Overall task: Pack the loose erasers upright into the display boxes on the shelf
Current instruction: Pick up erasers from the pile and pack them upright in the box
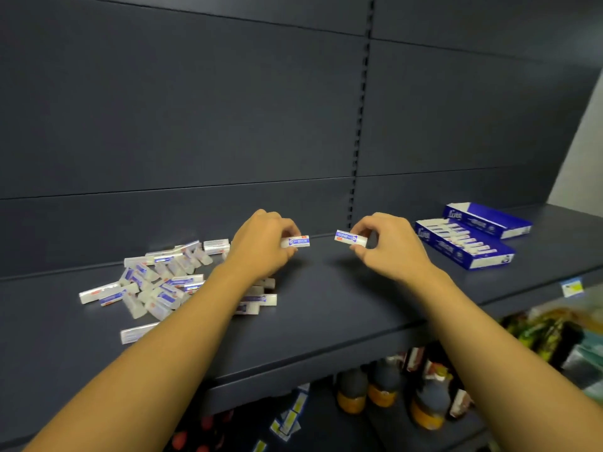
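Both hands [261,243] [388,244] each pinch an eraser [295,241] [350,238], long axis horiz.; display boxes [463,246] lie just beyond R hand, nearer it.

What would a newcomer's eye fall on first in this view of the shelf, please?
Probably the two hands at the centre, the left hand and the right hand, each pinching one eraser above the dark shelf. Next, the heap of loose erasers at the left and the blue display boxes at the right.

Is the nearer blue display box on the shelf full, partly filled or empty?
Partly filled, it seems. The nearer display box shows a row of erasers along it; how much room remains cannot be told.
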Motion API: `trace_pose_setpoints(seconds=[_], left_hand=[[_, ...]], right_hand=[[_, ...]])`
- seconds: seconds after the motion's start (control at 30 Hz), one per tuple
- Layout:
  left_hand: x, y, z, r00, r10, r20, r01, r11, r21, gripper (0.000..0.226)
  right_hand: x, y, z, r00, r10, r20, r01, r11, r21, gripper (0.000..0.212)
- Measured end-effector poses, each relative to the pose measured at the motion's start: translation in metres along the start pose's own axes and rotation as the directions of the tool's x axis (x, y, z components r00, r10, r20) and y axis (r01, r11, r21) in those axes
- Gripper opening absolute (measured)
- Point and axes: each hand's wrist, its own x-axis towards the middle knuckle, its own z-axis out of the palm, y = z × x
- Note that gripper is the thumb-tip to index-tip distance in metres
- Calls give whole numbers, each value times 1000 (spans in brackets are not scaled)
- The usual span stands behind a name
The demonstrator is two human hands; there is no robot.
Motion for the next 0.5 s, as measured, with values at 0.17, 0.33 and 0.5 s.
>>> trace_pose_setpoints(seconds=[0.17, 0.33, 0.5], left_hand=[[13, 39, 7, 998, 54, 21, -54, 998, 24, 14], [33, 85, 12, 998, 54, -25, -53, 998, 36, 14], [48, 138, 30, 999, 1, -33, 0, 999, 34, 13]], right_hand=[[-12, 23, -26, 997, 69, -35, -70, 997, -27, 14], [-16, 51, -54, 995, 94, -35, -95, 995, -39, 13], [-22, 92, -89, 994, 102, -25, -103, 994, -43, 15]])
